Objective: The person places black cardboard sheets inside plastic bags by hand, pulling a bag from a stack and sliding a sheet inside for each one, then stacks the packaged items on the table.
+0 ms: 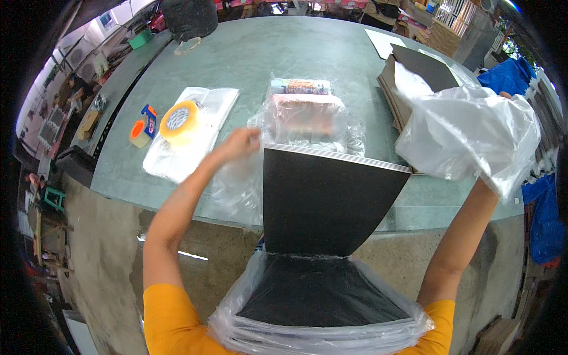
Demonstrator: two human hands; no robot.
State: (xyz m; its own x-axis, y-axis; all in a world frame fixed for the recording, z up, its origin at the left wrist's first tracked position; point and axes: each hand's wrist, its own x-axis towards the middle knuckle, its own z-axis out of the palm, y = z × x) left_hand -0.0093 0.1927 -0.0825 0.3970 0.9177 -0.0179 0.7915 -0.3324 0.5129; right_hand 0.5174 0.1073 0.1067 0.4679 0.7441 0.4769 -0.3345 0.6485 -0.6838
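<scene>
My left hand (239, 144) is stretched over the grey-green table (254, 53), its fingers pinching the edge of a thin clear plastic sheet (236, 189) beside a stack of black sheets (325, 201). That stack leans from my lap up onto the table edge, and its lower end sits in a clear plastic bag (319, 334). My right hand is raised at the right and hidden inside a crumpled clear plastic bag (473, 136) that it holds up.
Wrapped packets in clear plastic (305, 112) lie beyond the black stack. A roll of yellowish tape (179, 120) rests on flat plastic bags (189, 133), with an orange and blue tape dispenser (144, 125) to its left. Brown card sheets (408, 83) are stacked at the right.
</scene>
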